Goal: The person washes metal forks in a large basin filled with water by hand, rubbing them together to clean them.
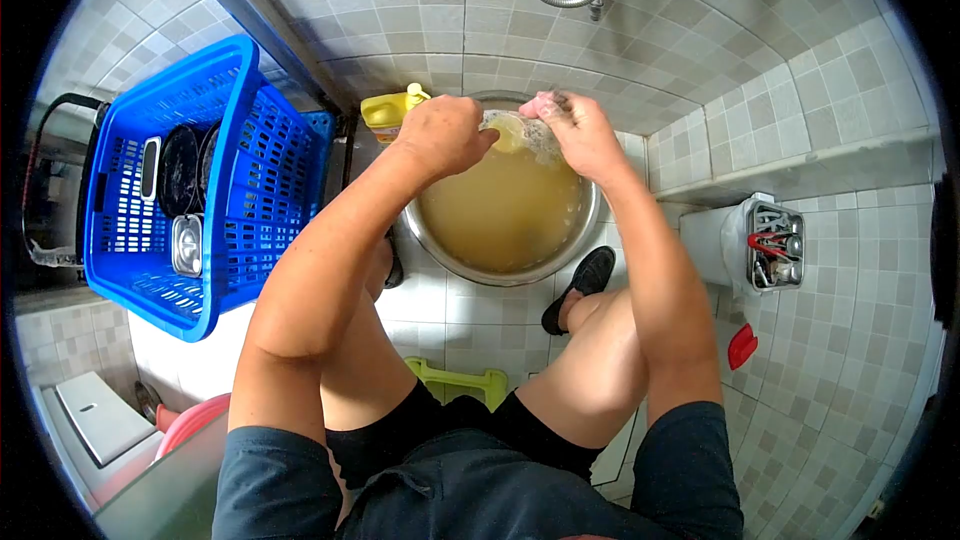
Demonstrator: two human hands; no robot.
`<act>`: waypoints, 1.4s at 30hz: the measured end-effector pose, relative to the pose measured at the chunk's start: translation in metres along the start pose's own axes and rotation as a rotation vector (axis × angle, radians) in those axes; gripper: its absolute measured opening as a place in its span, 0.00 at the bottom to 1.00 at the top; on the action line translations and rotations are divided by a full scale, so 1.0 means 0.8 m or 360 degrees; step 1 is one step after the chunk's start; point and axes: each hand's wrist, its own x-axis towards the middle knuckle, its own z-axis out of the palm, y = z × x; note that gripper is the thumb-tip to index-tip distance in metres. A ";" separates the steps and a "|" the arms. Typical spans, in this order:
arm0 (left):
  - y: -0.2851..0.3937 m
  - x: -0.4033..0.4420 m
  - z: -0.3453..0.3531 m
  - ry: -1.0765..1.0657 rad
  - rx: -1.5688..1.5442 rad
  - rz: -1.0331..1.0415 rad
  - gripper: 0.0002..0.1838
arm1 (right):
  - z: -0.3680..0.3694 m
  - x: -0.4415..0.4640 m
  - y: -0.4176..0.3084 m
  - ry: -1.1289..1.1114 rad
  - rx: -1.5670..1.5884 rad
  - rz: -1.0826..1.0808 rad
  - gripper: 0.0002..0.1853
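Observation:
A wide metal basin (pixel 500 225) of cloudy yellow-brown water stands on the floor in front of me. My left hand (pixel 447 135) is closed above its far left side, fingers curled and mostly hidden from above. Across from it, over the far right rim, is my right hand (pixel 577 130), with fingers bent together and partly blurred. White suds (pixel 542 143) and a pale yellow, rounded shape (pixel 508 132) show between the hands. What either hand grips is not clear. Just left of my left hand stands a yellow bottle (pixel 386 112) with a pump-like top.
A blue plastic basket (pixel 245 155) holding dark pans and a metal container stands at left. On the right, a metal caddy (pixel 775 245) holds utensils. A red object (pixel 742 347) lies below it. A green stool (pixel 460 380) is beneath me; a shower hose (pixel 570 0) hangs ahead.

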 end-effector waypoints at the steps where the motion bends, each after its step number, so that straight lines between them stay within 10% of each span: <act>1: 0.001 0.000 -0.001 -0.0001 0.0001 0.0001 0.21 | 0.000 0.001 0.005 -0.0017 -0.0218 -0.0129 0.11; 15: 0.004 0.000 0.001 0.0017 -0.0013 -0.0009 0.22 | -0.010 0.003 0.005 0.0128 0.0165 0.0035 0.10; 18: 0.003 -0.001 0.002 0.0034 0.0006 -0.0005 0.22 | -0.018 0.008 0.016 0.0162 -0.0595 -0.0143 0.09; 35: 0.002 0.001 0.006 0.0047 0.0001 0.0041 0.21 | -0.027 0.014 0.037 0.0392 -0.0617 -0.0166 0.16; 42: 0.003 0.001 0.004 0.0019 0.0014 0.0018 0.21 | -0.025 0.010 0.015 0.0379 0.0029 0.0076 0.11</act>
